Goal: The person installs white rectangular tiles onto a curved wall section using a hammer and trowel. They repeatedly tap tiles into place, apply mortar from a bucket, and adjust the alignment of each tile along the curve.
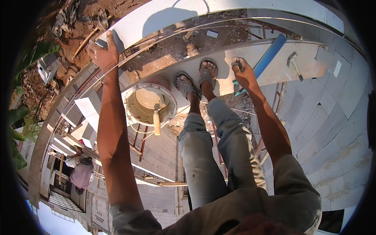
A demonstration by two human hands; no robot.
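At the far left, my left hand (pixel 105 55) is closed over the end of a long white block (pixel 135 29), its thumb lying along the pale face. My right hand (pixel 244 74) hangs above the plank with its fingers curled in; whatever they may hold is hidden. Right beside it lies a handsaw (pixel 269 55) with a blue blade, its teal handle partly behind that hand. Farther right on the plank is a hammer (pixel 294 66) with a light handle. Left of my sandalled feet stands a round bucket (pixel 128 96) of grey mortar, a pale-handled tool (pixel 156 122) leaning in it.
I stand on a narrow plank (pixel 266 74) over scaffold bars, with a long drop beneath. A grey block wall (pixel 329 102) rises at the right. White blocks (pixel 89 105) are stacked lower left, near another person (pixel 82 172). Reddish soil (pixel 84 23) lies beyond.
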